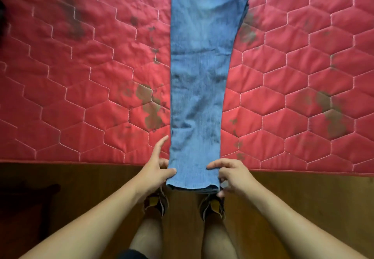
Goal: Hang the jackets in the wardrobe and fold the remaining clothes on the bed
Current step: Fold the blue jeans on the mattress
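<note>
Here, left hand and right hand each pinch the jeans at the mattress edge.

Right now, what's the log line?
jeans legs stacked, flat on mattress | left hand grips hem | right hand grips hem
</note>
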